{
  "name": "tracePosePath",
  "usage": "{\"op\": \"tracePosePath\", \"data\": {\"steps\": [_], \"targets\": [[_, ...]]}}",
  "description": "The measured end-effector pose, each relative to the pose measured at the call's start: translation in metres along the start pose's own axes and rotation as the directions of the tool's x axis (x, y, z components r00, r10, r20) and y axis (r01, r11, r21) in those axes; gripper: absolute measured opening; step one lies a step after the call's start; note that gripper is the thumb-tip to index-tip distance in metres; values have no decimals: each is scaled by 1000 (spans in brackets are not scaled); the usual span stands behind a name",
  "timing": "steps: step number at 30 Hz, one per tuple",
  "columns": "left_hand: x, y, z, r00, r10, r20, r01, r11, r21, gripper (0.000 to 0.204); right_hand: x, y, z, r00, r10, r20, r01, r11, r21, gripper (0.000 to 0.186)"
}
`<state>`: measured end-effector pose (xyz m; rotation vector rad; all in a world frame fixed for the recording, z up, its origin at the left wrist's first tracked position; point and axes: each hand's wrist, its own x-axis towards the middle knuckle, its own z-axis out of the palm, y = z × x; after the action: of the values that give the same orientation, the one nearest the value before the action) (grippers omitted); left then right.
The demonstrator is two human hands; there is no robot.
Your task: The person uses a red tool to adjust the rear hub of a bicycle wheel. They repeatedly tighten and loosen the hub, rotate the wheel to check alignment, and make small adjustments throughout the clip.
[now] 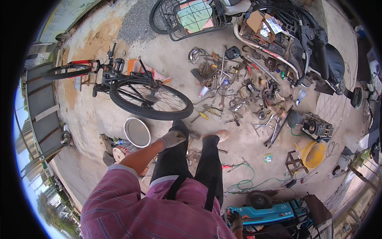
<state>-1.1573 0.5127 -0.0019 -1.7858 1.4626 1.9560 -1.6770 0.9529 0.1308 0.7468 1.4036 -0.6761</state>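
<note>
My left hand [174,140], in a grey work glove, lies against my left leg near the knee. Its fingers look laid over the dark trousers, with nothing visible in them. A round metal basin [137,132] stands on the ground just left of that hand. Low in the picture, my right hand [235,220], in a darker glove, is beside the end of a blue vehicle body [262,215]. Shade and its small size hide how its fingers lie. Ahead of my left leg, a black bicycle [151,97] lies on its side.
Hand tools and metal parts [246,91] are strewn over the concrete. A partly stripped motorbike [294,47] stands at the back right. To the right are a yellow bucket [310,154], a small brown stool [293,162] and a green hose [246,179]. A shoe [223,136] is by my right leg.
</note>
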Motion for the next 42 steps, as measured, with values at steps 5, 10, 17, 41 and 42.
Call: {"op": "tracePosePath", "data": {"steps": [5, 10, 17, 41, 42], "targets": [[128, -68, 33, 998, -28, 51, 21, 993, 117, 28, 13, 40, 28, 877, -3, -480, -121, 966, -227, 29], [274, -158, 62, 940, -78, -332, 141, 975, 169, 36, 55, 14, 78, 877, -32, -479, -90, 969, -229, 30], [413, -217, 61, 897, 63, -437, 173, 860, 480, 46, 78, -38, 99, 832, -96, -547, -78, 955, -287, 32], [34, -155, 42, 939, -333, -88, -3, 248, -969, 17, 127, -219, 186, 997, -57, -50, 14, 785, -619, 38], [-9, -156, 37, 950, -298, -98, -31, 221, -975, 18, 132, -232, 199, 1000, -17, -15, 4, 782, -623, 38]]}}
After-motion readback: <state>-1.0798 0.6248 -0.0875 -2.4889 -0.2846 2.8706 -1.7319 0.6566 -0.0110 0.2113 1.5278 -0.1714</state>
